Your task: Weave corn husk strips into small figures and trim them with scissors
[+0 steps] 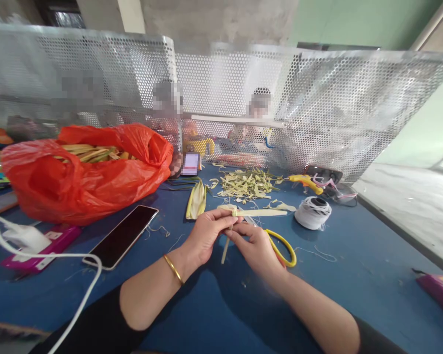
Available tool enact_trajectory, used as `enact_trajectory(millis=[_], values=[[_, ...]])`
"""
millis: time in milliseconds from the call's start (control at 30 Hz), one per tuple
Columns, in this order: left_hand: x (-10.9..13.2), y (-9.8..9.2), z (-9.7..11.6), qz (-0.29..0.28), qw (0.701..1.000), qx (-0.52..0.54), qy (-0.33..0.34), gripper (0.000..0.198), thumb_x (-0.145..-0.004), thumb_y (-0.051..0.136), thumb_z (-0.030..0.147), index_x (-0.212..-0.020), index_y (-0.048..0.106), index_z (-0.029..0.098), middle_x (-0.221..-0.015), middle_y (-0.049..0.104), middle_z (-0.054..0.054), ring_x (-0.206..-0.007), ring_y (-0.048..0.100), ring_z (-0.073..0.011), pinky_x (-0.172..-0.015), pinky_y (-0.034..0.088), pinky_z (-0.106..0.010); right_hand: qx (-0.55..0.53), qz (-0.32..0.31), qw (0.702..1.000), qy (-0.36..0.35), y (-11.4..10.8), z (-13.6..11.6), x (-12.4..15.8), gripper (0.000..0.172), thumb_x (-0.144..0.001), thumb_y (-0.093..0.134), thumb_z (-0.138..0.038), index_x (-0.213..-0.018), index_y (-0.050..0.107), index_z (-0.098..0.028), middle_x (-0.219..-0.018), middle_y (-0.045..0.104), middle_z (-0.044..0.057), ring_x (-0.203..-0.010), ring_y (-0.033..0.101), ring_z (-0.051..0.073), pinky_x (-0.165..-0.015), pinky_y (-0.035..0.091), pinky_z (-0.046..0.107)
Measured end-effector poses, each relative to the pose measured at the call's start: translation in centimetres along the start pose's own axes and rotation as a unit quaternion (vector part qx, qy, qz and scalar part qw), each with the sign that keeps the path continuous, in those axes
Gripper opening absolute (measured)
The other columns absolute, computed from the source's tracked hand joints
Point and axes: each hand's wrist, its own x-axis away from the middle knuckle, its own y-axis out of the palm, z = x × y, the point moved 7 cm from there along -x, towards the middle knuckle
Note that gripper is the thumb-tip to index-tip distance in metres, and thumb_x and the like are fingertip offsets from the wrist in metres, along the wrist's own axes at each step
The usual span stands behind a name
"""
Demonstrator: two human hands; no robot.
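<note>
My left hand [206, 233] and my right hand [253, 248] meet over the blue table [354, 255], both pinched on a pale yellow-green leaf strip [260, 213]. The strip sticks out to the right from my fingers, and a thin piece hangs down between the hands. A gold bangle circles my left wrist. Yellow-handled scissors [282, 246] lie just under and right of my right hand. A folded leaf piece [197, 199] rests just beyond my left hand.
An orange plastic bag [84, 172] full of leaf strips sits at the left. A phone [121, 236], a white cable and a pink case lie near it. Leaf scraps [245, 183], a yellow glue gun [306, 183] and a spool of white thread [313, 212] lie ahead. A perforated metal screen [317, 108] backs the table, with people behind it.
</note>
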Motion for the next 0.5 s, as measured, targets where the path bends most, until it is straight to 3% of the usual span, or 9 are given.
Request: enact_trajectory(millis=[167, 300, 400, 500], values=[[0.0, -0.3, -0.2, 0.024, 1.0, -0.016, 0.002, 0.021, -0.049, 0.084, 0.023, -0.065, 0.076, 0.013, -0.076, 0.073, -0.007, -0.072, 0.063, -0.0148, -0.068, 0.048, -0.024, -0.039, 0.001, 0.999, -0.016, -0.1, -0.7, 0.2, 0.03, -0.083, 0.057, -0.034, -0.057, 0.06, -0.018, -0.069, 0.06, 0.0, -0.067, 0.054, 0.014, -0.064, 0.042, 0.026], [-0.2, -1.0, -0.1, 0.057, 0.998, -0.003, -0.004, 0.02, -0.046, 0.085, 0.018, -0.061, 0.073, 0.013, -0.083, 0.074, -0.007, -0.071, 0.064, -0.0135, -0.066, 0.049, -0.022, 0.066, -0.028, 0.992, -0.103, -0.5, -2.6, 0.6, 0.031, -0.089, 0.05, -0.028, -0.06, 0.058, -0.019, -0.073, 0.061, 0.002, -0.068, 0.056, 0.014, -0.063, 0.043, 0.025], [-0.2, -1.2, -0.2, 0.062, 0.998, 0.01, -0.018, 0.021, -0.051, 0.082, 0.013, -0.069, 0.073, 0.015, -0.07, 0.072, -0.005, -0.065, 0.065, -0.0132, -0.066, 0.05, -0.023, 0.237, 0.043, 0.946, -0.217, -2.2, -4.6, 1.1, 0.032, -0.095, 0.044, -0.028, -0.069, 0.061, -0.019, -0.071, 0.061, 0.004, -0.063, 0.055, 0.015, -0.06, 0.039, 0.027], [-0.2, -1.2, -0.1, 0.056, 0.998, 0.001, -0.028, 0.017, -0.057, 0.077, 0.01, -0.071, 0.071, 0.015, -0.064, 0.07, -0.003, -0.06, 0.065, -0.0121, -0.067, 0.052, -0.023, 0.366, 0.134, 0.874, -0.29, -3.8, -5.7, 1.3, 0.025, -0.095, 0.045, -0.03, -0.088, 0.065, -0.017, -0.088, 0.067, 0.01, -0.082, 0.059, 0.021, -0.075, 0.04, 0.033]])
